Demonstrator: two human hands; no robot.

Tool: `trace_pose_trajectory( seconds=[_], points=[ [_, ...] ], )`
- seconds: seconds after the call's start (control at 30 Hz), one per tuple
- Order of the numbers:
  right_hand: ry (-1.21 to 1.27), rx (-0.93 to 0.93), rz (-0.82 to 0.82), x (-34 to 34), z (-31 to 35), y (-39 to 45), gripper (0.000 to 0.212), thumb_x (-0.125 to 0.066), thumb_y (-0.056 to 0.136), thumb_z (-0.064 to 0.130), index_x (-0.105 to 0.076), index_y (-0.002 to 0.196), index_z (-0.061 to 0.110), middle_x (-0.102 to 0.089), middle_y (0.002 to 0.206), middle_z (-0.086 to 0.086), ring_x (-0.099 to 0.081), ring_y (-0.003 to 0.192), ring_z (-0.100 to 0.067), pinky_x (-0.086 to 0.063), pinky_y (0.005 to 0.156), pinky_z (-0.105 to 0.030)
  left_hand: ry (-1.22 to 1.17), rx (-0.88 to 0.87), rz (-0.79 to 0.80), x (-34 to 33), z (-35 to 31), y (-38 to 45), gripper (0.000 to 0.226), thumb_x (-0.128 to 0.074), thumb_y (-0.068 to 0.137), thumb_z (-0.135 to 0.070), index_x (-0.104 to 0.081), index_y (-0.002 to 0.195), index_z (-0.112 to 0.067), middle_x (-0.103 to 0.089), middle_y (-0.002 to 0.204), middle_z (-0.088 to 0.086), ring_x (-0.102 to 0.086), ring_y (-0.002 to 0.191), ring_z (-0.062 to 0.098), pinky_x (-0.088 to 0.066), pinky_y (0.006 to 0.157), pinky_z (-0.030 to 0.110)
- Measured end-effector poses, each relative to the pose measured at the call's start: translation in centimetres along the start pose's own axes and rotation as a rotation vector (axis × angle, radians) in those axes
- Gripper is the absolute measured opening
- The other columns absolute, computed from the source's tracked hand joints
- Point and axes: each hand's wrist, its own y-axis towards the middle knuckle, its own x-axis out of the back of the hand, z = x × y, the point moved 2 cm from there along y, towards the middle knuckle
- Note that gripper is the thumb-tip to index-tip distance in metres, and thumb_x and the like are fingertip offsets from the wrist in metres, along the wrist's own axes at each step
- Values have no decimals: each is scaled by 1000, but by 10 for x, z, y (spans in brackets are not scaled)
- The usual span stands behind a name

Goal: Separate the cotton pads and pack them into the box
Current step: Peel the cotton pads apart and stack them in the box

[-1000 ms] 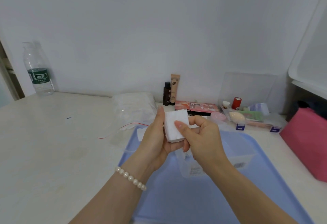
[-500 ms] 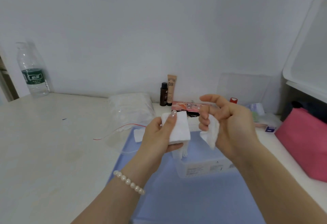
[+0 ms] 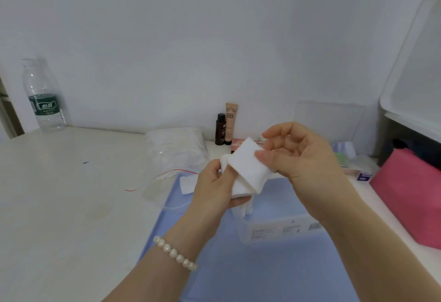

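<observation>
My left hand (image 3: 216, 188) grips a small stack of white cotton pads (image 3: 238, 188) above the blue tray (image 3: 262, 273). My right hand (image 3: 298, 158) pinches one square cotton pad (image 3: 248, 161) at its right corner, held against the stack. Below the hands stands the clear plastic box (image 3: 274, 227) with a label on its front; a few pads show inside it. A loose pad (image 3: 187, 183) lies at the tray's far left corner.
A clear bag of cotton pads (image 3: 176, 149) with a red strip lies behind the tray. A water bottle (image 3: 43, 96) stands far left. Cosmetic bottles (image 3: 225, 125) line the wall. A pink pouch (image 3: 410, 194) sits at the right, a clear organiser (image 3: 353, 158) behind it.
My right hand, which had pulled away to the right with a pad, has come back to the stack and now pinches the top pad at its corner.
</observation>
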Motion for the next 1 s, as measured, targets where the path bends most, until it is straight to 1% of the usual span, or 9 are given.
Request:
trace_pose_trajectory(
  seconds=[0.13, 0.27, 0.33, 0.43, 0.57, 0.7, 0.83, 0.93, 1.0],
  points=[
    [125, 71, -129, -11, -1, -9, 22, -61, 81, -9, -56, 70, 10, -59, 58, 6, -53, 40, -11, -40, 36, -20, -23, -16, -18, -1, 1, -1, 19, -54, 93, -30, -54, 106, -16, -64, 106, 8, -66, 93, 17, -58, 61, 26],
    [10, 122, -157, -34, -20, -20, 34, -51, 87, -11, -54, 66, 16, -60, 59, 2, -53, 36, -19, -42, 33, -22, -65, -65, 51, -6, 0, -4, 15, -59, 87, -13, -55, 97, -3, -52, 63, 5, -50, 46, 9, -45, 47, 23],
    [-104, 174, -184, -38, -33, -20, 38, -50, 89, -5, -53, 67, 25, -59, 72, -13, -56, 43, -27, -43, 36, -24, -78, -68, 62, -7, -1, -5, 18, -60, 78, -14, -54, 92, -4, -51, 67, 16, -48, 53, 18, -38, 43, 22],
    [-223, 202, -275, -34, -45, -17, 26, -45, 82, 11, -52, 71, 34, -60, 81, -14, -59, 62, -34, -46, 41, -26, -129, 15, -16, -4, 1, -3, 28, -60, 89, -19, -49, 112, -8, -64, 91, 20, -62, 74, 26, -53, 58, 32],
    [-306, 237, -299, -35, -51, -16, 26, -43, 80, 13, -50, 75, 37, -56, 86, -5, -62, 75, -32, -53, 52, -41, -132, 20, -2, -3, 2, -3, 26, -48, 97, -25, -49, 117, -8, -65, 87, 17, -59, 66, 23, -51, 52, 27],
    [-314, 255, -312, -35, -55, -15, 25, -42, 82, 13, -49, 76, 37, -55, 87, -9, -61, 74, -29, -44, 42, -23, -124, 47, 10, -3, 3, -2, 34, -39, 101, -30, -52, 118, -4, -67, 90, 23, -53, 47, 15, -43, 43, 20],
    [-335, 266, -332, -34, -59, -15, 29, -44, 89, 5, -47, 76, 31, -54, 90, -10, -58, 74, -29, -38, 39, -11, -158, 91, 10, -4, 5, -2, 39, -39, 100, -38, -54, 121, -10, -68, 106, 17, -64, 64, 15, -46, 47, 20],
    [-371, 269, -332, -34, -63, -14, 25, -42, 88, 8, -45, 78, 31, -53, 90, -9, -58, 75, -29, -39, 41, -13, -179, 110, 17, -4, 6, -1, 45, -38, 97, -47, -55, 122, -13, -69, 108, 13, -67, 76, 19, -49, 50, 23],
    [-397, 263, -326, -34, -65, -13, 20, -39, 85, 15, -43, 80, 34, -54, 88, -7, -59, 74, -30, -46, 48, -26, -201, 122, 27, -4, 5, -1, 47, -37, 97, -48, -55, 122, -11, -70, 101, 13, -65, 69, 20, -49, 48, 23]
  ],
)
